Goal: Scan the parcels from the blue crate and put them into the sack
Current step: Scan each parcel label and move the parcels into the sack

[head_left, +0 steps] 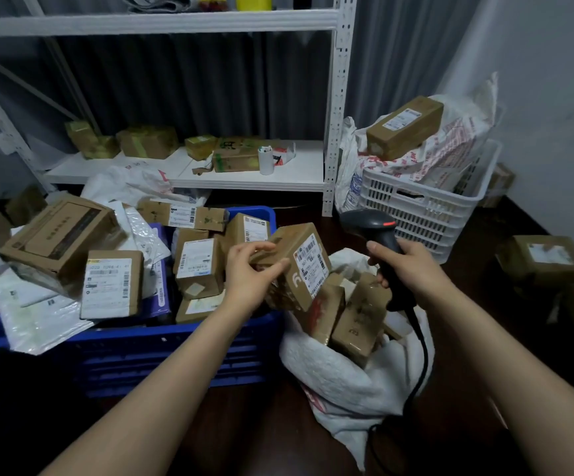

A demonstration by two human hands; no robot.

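Two bare hands work over a dark floor. Left hand (247, 274) grips a small cardboard parcel (297, 266) by its left end, thumb on the near side, fingers curled over the top. The parcel is lifted and tilted, with its white barcode label facing up and right. It hangs over the gap between the right rim of the blue crate (161, 352) and the open mouth of the white sack (333, 379). Right hand (407, 266) is wrapped round the handle of a black barcode scanner (373, 226). The scanner head sits just far-right of the parcel with a red light lit on top, and its black cable (423, 352) drops down over the sack. Two taped brown boxes (357, 317) stand in the sack mouth, right under the held parcel. The blue crate is near left, just beside the sack, and heaped with labelled cardboard boxes. A big carton (60, 235) leans at its far-left, and white poly mailers (38, 314) spill over the left rim. Far right is a white slotted crate (423, 207) stuffed with printed bags, a long brown box (404, 127) lying on top. Behind is a white metal shelving rack (340, 97), its low shelf carrying several boxes and a white cup (266, 161).
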